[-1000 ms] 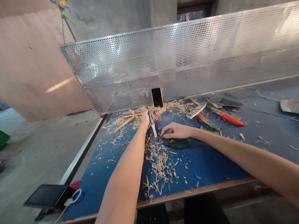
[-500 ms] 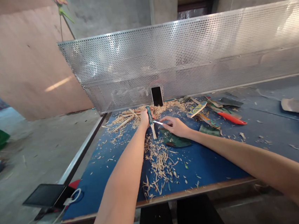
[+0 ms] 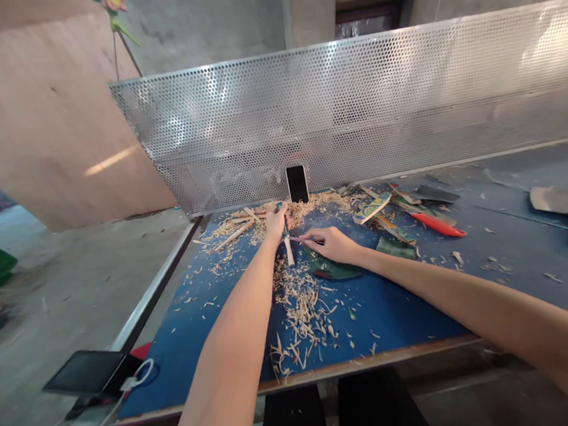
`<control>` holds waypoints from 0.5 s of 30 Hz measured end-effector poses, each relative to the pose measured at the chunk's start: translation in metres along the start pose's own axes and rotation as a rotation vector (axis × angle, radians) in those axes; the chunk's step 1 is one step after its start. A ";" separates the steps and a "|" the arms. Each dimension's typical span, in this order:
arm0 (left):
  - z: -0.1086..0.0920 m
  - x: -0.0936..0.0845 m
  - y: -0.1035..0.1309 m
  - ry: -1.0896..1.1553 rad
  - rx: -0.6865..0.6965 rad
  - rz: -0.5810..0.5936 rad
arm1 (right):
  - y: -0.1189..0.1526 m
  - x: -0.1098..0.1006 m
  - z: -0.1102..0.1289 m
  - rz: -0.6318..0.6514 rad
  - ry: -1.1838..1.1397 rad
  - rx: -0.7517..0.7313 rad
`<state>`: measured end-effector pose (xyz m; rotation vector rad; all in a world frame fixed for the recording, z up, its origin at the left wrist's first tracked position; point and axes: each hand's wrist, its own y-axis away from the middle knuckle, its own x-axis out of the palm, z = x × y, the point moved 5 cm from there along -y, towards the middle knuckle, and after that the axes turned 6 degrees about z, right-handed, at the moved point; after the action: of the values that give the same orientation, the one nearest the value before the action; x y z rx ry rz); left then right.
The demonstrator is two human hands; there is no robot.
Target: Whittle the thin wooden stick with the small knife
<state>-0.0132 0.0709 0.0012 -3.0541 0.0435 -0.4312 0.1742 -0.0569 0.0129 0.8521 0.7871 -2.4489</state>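
My left hand (image 3: 276, 226) is closed around a wooden stick (image 3: 289, 251), whose pale bare end points toward me. The upper part of the stick looks dark green and is mostly hidden by my fingers. My right hand (image 3: 334, 244), closed in a pinch, holds a thin blade-like strip (image 3: 295, 239) that reaches across to the stick; its exact kind is unclear. Beneath my right hand lies a dark green sheet (image 3: 337, 271). Pale wood shavings (image 3: 303, 311) are scattered under and in front of both hands.
A phone (image 3: 297, 185) leans against the perforated metal panel (image 3: 335, 114) behind the blue table (image 3: 399, 316). To the right lie a red handle (image 3: 438, 224), patterned scraps (image 3: 373, 209) and a bent metal piece (image 3: 559, 203). A black tablet-like screen (image 3: 84, 373) sits at the left edge.
The stick has turned slightly in my left hand, showing less of its green part. The strip in my right hand has tilted and sits slightly lower. My view has shifted a little.
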 end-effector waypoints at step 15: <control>-0.009 0.003 0.007 0.246 -0.062 0.083 | -0.011 0.013 -0.003 0.096 -0.154 0.044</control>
<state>-0.0132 0.0632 0.0106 -3.0257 0.1962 -0.8102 0.1602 -0.0495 0.0059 0.6908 0.6252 -2.4204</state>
